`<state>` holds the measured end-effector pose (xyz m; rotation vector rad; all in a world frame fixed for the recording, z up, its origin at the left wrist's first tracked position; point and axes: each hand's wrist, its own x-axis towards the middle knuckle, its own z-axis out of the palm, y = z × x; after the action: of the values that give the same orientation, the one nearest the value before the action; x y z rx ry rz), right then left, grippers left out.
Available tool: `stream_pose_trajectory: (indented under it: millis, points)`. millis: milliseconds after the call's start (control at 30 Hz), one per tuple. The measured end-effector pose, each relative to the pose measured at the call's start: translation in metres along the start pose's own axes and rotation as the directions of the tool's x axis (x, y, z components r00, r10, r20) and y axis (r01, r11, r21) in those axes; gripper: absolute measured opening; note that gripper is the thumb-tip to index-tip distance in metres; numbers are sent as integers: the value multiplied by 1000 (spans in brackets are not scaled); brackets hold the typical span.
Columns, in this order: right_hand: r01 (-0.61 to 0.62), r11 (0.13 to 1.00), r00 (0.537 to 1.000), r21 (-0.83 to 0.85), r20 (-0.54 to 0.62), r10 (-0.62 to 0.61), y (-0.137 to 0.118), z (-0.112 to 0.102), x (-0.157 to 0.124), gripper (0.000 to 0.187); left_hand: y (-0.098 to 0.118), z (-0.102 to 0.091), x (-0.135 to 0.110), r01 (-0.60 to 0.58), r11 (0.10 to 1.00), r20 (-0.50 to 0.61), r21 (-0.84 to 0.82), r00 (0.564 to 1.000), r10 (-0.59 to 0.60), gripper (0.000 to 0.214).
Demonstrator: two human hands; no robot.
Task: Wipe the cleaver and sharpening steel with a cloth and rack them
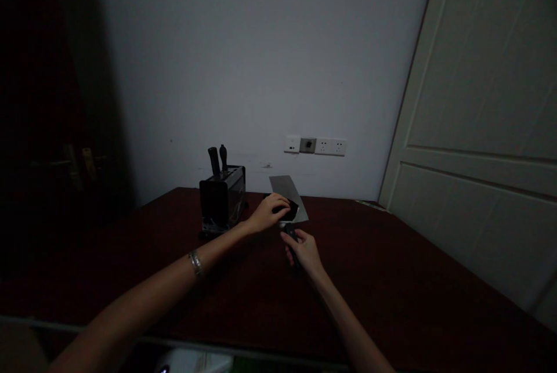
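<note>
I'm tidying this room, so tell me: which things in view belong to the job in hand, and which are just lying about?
Likely in the job:
dark handle, held in the right hand
dark object at the left hand
grey sheet behind it, probably

Apparently standing by:
black holder with two upright handles
wall sockets

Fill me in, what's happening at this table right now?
A person is working with both bare hands at the dark red table. The right hand grips a dark handle. The left hand is at a dark object by a grey sheet; whether it grips it is unclear. Left of the hands, a black block stands with two black handles sticking up.
</note>
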<state>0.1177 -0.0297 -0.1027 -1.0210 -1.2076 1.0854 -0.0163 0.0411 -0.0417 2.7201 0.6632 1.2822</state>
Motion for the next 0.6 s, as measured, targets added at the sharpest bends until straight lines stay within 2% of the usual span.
stream_pose_trajectory:
  millis: [67, 167, 267, 600]
  points:
    - [8, 1000, 1000, -17, 3, -8, 1, 0, 0, 42, -3, 1, -1, -16, 994, 11, 107, 1000, 15, 28]
    - [17, 999, 1000, -45, 1, -17, 1, 0, -1, 41, -5, -1, -4, -58, 976, 128, 208, 991, 32, 37]
    - [17, 999, 1000, -48, -2, -17, 0, 0, -1, 41, -6, -6, -5, -105, 967, 239, 231, 970, 48, 41]
    - [26, 997, 1000, -76, 19, -24, 0, 1, -4, 40, 0, -13, -4, -91, 961, 384, 260, 923, -17, 54]
